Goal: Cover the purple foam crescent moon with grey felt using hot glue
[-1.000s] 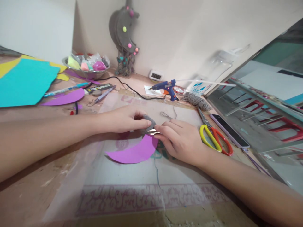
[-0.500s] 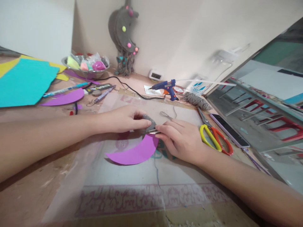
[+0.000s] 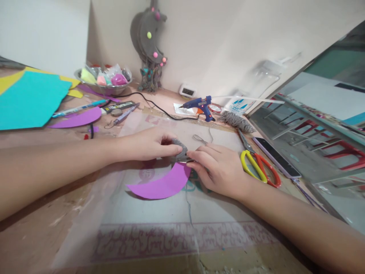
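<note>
The bench (image 3: 37, 228) is carrying a plastic sheet (image 3: 148, 213), perhaps as protection. Over it, the left hand (image 3: 151, 144) is gripping between thumb and fingers, apparently for steadiness; the right hand (image 3: 219, 167) is pinching with fingertips together, perhaps for tension. A purple crescent (image 3: 164, 184) is curving out nearer the person, its upper end meeting the grey yarn wrap (image 3: 179, 147) both hands are holding.

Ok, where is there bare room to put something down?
Two patches look free: the table between the left forearm and plastic sheet, and the sheet on the purple paper's near side. Crowded: right of the right hand (scissors, phone), and the far edge (glue gun, yarn).
</note>
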Available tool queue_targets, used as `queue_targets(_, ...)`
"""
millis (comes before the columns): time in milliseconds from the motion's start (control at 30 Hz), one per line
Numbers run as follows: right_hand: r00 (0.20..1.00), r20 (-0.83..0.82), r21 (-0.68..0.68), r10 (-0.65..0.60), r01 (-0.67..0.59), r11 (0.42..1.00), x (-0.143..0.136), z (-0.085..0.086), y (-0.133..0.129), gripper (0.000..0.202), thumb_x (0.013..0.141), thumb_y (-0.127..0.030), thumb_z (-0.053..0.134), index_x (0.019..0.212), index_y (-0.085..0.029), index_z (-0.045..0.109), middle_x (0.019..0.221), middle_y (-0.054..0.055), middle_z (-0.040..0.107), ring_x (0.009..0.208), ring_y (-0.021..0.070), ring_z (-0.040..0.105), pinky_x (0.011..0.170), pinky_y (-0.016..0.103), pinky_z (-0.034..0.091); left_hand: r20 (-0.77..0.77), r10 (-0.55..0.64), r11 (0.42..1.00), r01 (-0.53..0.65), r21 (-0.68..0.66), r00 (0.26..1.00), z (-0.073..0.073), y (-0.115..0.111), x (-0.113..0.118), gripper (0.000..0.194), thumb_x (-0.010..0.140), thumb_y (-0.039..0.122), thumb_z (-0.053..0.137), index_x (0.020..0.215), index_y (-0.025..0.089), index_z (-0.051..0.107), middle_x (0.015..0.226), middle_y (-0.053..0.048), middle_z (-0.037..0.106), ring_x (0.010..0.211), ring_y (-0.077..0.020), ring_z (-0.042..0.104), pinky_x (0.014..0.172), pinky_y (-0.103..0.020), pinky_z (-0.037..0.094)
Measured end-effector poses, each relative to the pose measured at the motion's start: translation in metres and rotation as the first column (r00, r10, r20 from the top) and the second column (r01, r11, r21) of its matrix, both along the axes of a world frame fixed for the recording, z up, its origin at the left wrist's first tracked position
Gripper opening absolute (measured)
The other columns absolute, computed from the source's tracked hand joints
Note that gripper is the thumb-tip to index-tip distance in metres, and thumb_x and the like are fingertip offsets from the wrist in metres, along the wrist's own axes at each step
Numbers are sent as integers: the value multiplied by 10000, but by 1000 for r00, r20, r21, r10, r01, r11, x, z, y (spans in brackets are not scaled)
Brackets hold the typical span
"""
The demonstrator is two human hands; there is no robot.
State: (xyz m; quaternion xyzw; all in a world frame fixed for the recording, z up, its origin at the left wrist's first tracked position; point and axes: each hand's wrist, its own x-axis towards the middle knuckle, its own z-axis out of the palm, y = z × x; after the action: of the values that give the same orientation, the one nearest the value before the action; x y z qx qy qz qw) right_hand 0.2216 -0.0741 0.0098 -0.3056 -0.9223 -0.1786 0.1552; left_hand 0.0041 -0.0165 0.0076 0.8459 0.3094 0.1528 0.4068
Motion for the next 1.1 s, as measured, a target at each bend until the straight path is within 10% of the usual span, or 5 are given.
queue_targets(1100,999,-47,8,18,-18,1000,0,3,0,166,893,-267,494,944,-138,586,760,42,629,679,152,528,606,272,387,26,-1,999,2,-45,1000,-2,0,0,285,839,391,446,696,166,547,615,22,544,558,-95,496,515,-210,354)
